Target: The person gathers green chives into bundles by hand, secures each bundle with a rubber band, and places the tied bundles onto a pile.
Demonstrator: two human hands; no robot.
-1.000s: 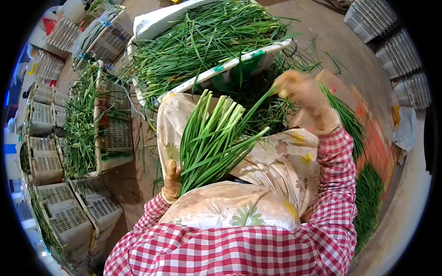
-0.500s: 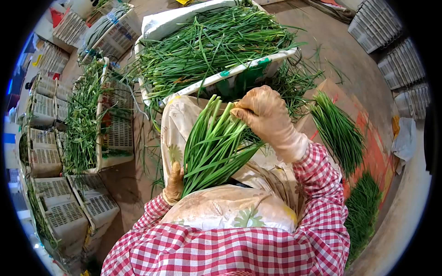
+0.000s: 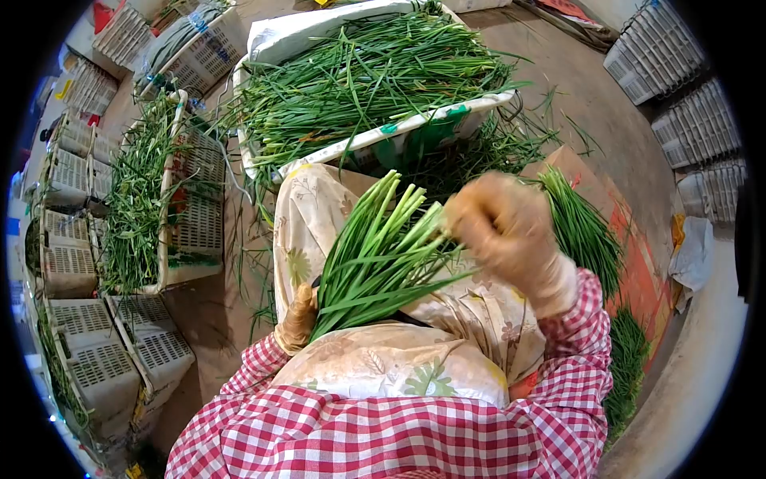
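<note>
My left hand [image 3: 297, 319], in a thin glove, is closed round the lower leafy part of a bunch of garlic chives [image 3: 371, 267]. The bunch slants across my lap, pale cut ends up. Just right of those ends is my gloved right hand [image 3: 507, 235], smeared by motion. Its fingers look curled closed, and whether anything is between them I cannot make out. A patterned apron [image 3: 383, 359] covers my lap beneath the bunch.
A white crate [image 3: 343, 152] heaped with loose chives stands ahead. Left is a crate of greens [image 3: 132, 203], beside stacked crates [image 3: 92, 339]. A sorted bundle of chives [image 3: 586, 231] lies on my right, another pile [image 3: 626, 367] nearer me. More crates [image 3: 654, 52] line the right wall.
My right hand has moved right and down, away from the stem ends it was pinching. The stem ends have spread apart slightly; my left hand still holds the bunch.
</note>
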